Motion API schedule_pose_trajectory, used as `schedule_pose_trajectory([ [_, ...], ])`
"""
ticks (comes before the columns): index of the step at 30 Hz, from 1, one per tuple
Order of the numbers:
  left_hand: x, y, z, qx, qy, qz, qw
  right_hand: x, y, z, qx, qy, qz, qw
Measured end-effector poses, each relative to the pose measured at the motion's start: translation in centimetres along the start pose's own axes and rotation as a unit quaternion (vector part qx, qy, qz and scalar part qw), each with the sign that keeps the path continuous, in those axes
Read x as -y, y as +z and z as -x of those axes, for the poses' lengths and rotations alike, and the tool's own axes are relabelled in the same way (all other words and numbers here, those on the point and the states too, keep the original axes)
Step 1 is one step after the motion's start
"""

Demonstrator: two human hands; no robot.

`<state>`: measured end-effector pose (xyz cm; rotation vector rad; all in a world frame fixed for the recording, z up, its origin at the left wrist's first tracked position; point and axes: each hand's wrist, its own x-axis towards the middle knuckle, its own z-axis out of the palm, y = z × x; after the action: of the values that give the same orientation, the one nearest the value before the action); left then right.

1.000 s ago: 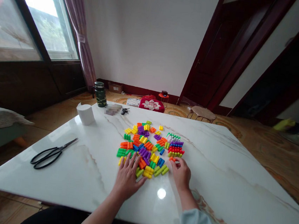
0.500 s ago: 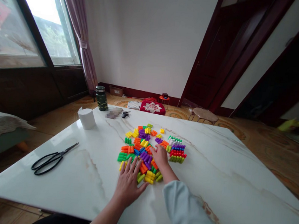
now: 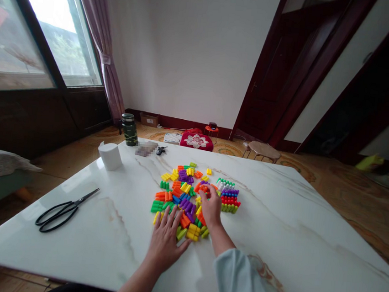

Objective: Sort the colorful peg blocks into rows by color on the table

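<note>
Small colourful plastic bullet-shaped building blocks (image 3: 187,206) lie in a loose heap in the middle of the table. Fingers spread, my left hand (image 3: 165,240) rests flat on the near left edge of this heap, beside yellow and lime blocks. Over the heap's right side, my right hand (image 3: 212,208) has its thumb and fingers closed around an orange building block (image 3: 204,188), partly hidden by the fingers. Just right of that hand stands a neat row-by-row assembly of blocks (image 3: 231,200) in green, white, purple, blue, red and lime.
The white marble-patterned table (image 3: 109,248) carries black-handled scissors (image 3: 66,209) at left. A paper roll (image 3: 110,156), a camouflage bottle (image 3: 129,130), keys (image 3: 161,150) and a blurred-out item (image 3: 146,148) sit toward the far left. Behind the table is a round stool (image 3: 264,150).
My right hand has drawn back slightly from the heap and now pinches an orange block. My left hand stays flat in the same place. The view has shifted a little.
</note>
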<state>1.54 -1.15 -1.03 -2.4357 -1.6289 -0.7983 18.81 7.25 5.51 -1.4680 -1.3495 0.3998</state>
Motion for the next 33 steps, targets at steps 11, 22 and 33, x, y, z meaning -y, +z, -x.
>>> schedule_pose_trajectory([
  [11, -0.1, -0.1, 0.1, -0.001, -0.001, -0.003, 1.0, -10.0, -9.9, 4.7, -0.075, 0.014, 0.086, 0.993],
  [22, -0.3, -0.7, -0.1, 0.008, -0.009, 0.004, 1.0, -9.9, -8.1, 3.7, -0.075, 0.037, 0.078, 0.993],
  [33, -0.6, -1.3, -0.1, 0.028, -0.015, 0.007, 0.999, -10.1, -8.6, 4.7, -0.115, 0.028, 0.113, 0.986],
])
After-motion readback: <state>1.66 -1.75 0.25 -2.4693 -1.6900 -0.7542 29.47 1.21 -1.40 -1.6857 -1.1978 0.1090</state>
